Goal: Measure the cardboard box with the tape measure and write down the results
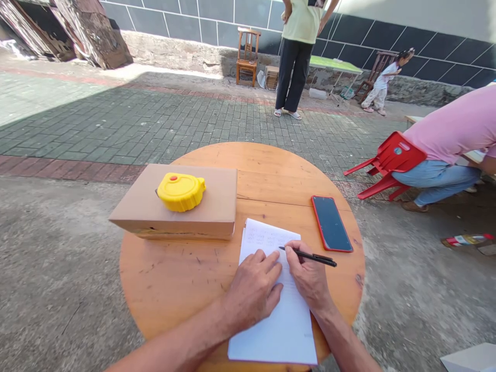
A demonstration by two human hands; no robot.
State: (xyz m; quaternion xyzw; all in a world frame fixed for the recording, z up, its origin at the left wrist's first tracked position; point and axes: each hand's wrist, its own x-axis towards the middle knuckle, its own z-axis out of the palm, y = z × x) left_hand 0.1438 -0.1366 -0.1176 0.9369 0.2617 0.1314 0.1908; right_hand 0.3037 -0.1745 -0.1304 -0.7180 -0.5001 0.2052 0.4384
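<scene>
A stack of white paper [275, 336] lies on the round wooden table [182, 279], with rows of small handwriting near its top edge. My left hand [256, 287] rests flat on the sheet, its fingers loosely spread. In my right hand [308, 276] is a black pen [315, 257], pinched between thumb and fingers with its tip at the written rows. To the right of the paper sits a phone [332, 225] with a red edge and dark screen. A yellow tape measure [181, 192] stands on a brown cardboard box [217, 201] at the left.
Beyond the table stands a person [298, 51] in dark trousers; a child [387, 82] is near the wall. At the right, someone in a pink top [457, 121] sits on a red plastic chair [399, 155]. A bottle [467, 239] lies on the ground. A wooden chair [248, 57] stands by the wall.
</scene>
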